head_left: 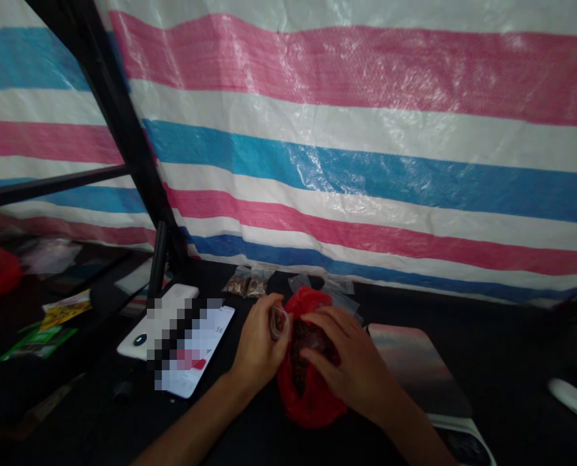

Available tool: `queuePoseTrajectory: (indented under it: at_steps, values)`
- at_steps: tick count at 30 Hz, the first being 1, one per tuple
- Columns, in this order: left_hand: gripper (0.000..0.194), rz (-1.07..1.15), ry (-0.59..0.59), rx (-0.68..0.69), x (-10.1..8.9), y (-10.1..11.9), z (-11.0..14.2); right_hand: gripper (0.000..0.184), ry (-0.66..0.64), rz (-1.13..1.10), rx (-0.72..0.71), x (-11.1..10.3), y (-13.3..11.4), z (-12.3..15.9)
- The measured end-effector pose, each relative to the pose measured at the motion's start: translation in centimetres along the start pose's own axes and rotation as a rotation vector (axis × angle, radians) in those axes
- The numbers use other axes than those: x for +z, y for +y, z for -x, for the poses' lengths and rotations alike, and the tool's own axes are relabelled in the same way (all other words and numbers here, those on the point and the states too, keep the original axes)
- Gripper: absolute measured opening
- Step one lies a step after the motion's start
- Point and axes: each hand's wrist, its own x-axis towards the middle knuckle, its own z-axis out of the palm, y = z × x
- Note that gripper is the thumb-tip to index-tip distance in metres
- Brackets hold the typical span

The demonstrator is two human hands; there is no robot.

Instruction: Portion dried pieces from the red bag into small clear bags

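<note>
Over red plastic bag (308, 402): long axis runs roughly front to back, dark contents showing. Right hand (351, 356) nearer, draped across bag, grip unclear. Left hand (260, 343) close beside, pinching clear plastic film (279, 321). Left of bag, blurred card (194, 353) reads "56"; behind bag, small packets (246, 283).

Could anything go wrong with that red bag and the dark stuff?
The dark stuff sits at the red plastic bag's open top, so it might spill onto the black table if the right hand shifts. The small clear plastic bag pinched in the left hand could slip.
</note>
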Motion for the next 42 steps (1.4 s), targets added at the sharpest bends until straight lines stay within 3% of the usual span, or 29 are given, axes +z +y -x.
queuePoseTrajectory:
  at_steps: [5,9,12,14,16,18,20,24,26,32,35,42]
  values:
    - [0.046,-0.058,-0.025,0.292,-0.2,0.1,0.4,0.014,0.075,-0.016,-0.061,1.5,-1.9,0.1]
    - [0.058,-0.036,-0.038,0.344,-0.2,0.7,0.3,0.011,0.224,-0.153,-0.025,1.4,-1.6,-0.1]
    - [0.067,0.044,-0.075,0.38,-0.3,0.8,0.3,0.007,0.384,-0.316,0.09,-0.2,-0.6,-0.4]
    - [0.061,0.075,-0.11,0.406,-0.6,0.7,0.3,0.003,0.489,-0.434,0.157,-2.1,0.6,-0.4]
    - [0.052,0.062,-0.108,0.381,-0.8,0.4,0.2,0.009,0.514,-0.505,0.214,-4.5,2.3,0.0]
    - [0.043,0.038,-0.11,0.31,-0.9,0.2,-0.1,0.013,0.436,-0.51,0.288,-6.7,4.3,0.9]
    - [0.036,0.016,-0.11,0.231,-0.9,0.1,-0.3,0.015,0.245,-0.423,0.353,-8.2,6.4,2.3]
    - [0.029,-0.003,-0.12,0.153,-0.6,0.1,-0.4,0.011,-0.001,-0.12,0.391,-8.7,9.4,4.7]
    - [0.026,-0.003,-0.139,0.146,-0.5,0.1,-0.4,0.015,0.035,-0.042,0.356,-8.2,10.2,5.4]
    - [0.023,-0.016,-0.129,0.126,-0.6,0.2,-0.6,0.019,0.415,0.086,0.246,-9.2,11.3,5.6]
    - [0.02,-0.013,-0.098,0.101,-0.6,0.4,-0.8,0.019,0.456,0.072,0.276,-10.6,11.4,6.1]
    - [0.02,-0.01,-0.081,0.073,-0.4,0.4,-0.9,0.038,-0.073,-0.09,0.432,-11.9,10.3,7.9]
